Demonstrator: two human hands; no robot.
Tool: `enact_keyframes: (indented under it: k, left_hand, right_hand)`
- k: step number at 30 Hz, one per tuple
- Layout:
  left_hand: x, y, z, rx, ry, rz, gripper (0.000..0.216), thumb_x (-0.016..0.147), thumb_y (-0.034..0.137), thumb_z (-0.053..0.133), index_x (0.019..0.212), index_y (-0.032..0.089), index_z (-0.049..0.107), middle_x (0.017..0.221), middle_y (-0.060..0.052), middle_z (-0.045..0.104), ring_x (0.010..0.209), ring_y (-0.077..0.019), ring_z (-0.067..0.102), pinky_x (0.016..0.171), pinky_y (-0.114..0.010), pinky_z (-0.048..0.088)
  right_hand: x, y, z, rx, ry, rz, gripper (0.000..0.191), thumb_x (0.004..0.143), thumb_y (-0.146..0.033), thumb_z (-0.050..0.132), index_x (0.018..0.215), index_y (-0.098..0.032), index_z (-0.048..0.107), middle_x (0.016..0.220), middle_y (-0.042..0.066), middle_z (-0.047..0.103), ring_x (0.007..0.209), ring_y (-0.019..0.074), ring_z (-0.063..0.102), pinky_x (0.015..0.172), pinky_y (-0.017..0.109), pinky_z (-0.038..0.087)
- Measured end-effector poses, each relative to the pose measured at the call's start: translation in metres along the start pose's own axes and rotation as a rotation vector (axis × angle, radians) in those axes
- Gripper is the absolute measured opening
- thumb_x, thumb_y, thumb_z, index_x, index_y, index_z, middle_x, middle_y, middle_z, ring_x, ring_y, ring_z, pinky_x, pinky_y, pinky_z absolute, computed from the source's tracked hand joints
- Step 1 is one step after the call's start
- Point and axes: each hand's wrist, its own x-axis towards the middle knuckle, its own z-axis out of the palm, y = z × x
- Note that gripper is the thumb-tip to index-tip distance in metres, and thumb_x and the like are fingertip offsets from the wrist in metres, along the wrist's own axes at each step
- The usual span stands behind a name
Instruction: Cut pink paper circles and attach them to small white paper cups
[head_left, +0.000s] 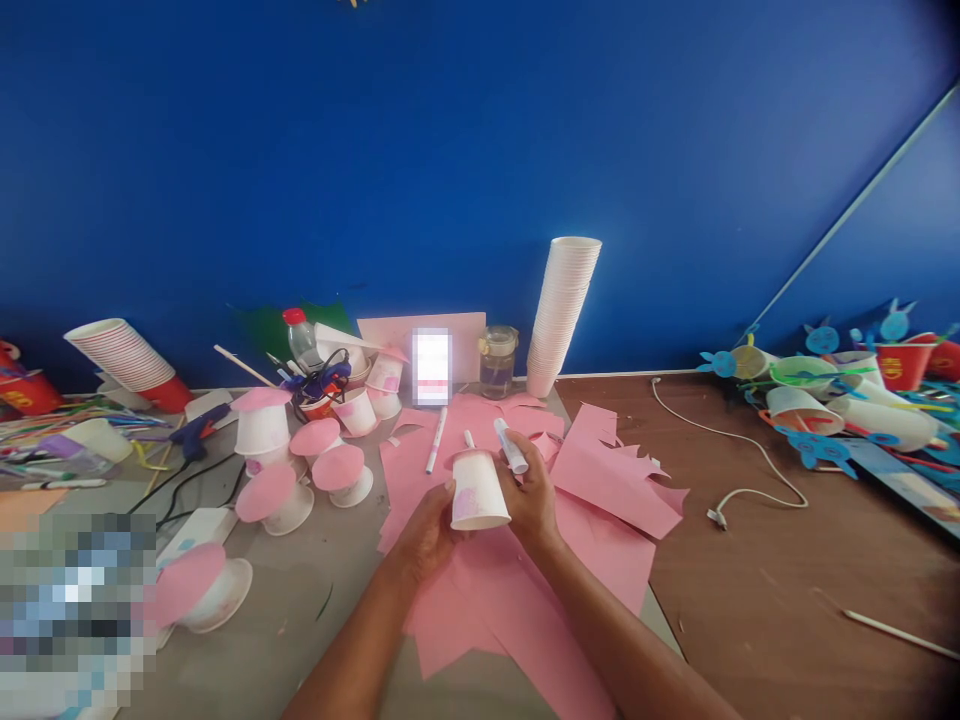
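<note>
An upside-down white paper cup (481, 492) with a pinkish-purple patch is in my left hand (427, 535), held over the pink paper. My right hand (531, 492) is closed round a white, pen-like tube (510, 446) beside the cup's right side; its exact kind is unclear. Pink paper shows at the cup's upper end, and a small white tip (469, 439) sticks up behind it. Under both hands lie overlapping sheets of pink paper (480, 600). A white pen (436, 440) rests on them beyond the cup.
Several cups topped with pink discs (268, 490) stand to the left, near a blue glue gun (196, 432). At the wall are a lit phone (432, 366), a jar (498, 362) and a tall cup stack (564, 315). Blue paper crafts (821, 450) and a white cable (750, 430) lie right.
</note>
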Motion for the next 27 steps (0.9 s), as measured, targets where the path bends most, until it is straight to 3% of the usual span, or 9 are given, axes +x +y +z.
enact_keyframes:
  k: [7,20,27]
  left_hand:
    - [0.001,0.001,0.0,0.012,-0.022,0.009,0.034,0.069,0.043,0.074,0.076,0.012,0.062,0.058,-0.001,0.058,0.051,-0.0108,0.051,0.046,-0.022,0.036]
    - [0.001,0.0,-0.001,-0.017,0.003,-0.011,0.031,0.071,0.041,0.072,0.079,0.013,0.062,0.063,-0.002,0.06,0.052,-0.0109,0.051,0.047,-0.023,0.037]
    - [0.003,-0.002,-0.009,0.017,-0.022,-0.003,0.029,0.075,0.041,0.068,0.083,0.013,0.062,0.064,-0.002,0.06,0.053,-0.0107,0.051,0.047,-0.023,0.036]
  right_hand:
    - [0.0,0.002,-0.001,-0.059,0.012,-0.048,0.032,0.081,-0.023,0.055,0.113,-0.022,0.056,0.102,0.008,0.063,0.091,0.0215,0.061,0.073,0.035,0.052]
    - [0.0,0.005,-0.004,-0.084,-0.014,-0.084,0.033,0.083,-0.025,0.055,0.116,-0.022,0.056,0.098,0.008,0.063,0.083,0.0198,0.061,0.068,0.032,0.052]
    - [0.002,0.008,-0.007,-0.179,-0.001,-0.202,0.033,0.083,-0.023,0.055,0.116,-0.023,0.056,0.092,0.007,0.062,0.077,0.0197,0.059,0.066,0.033,0.051]
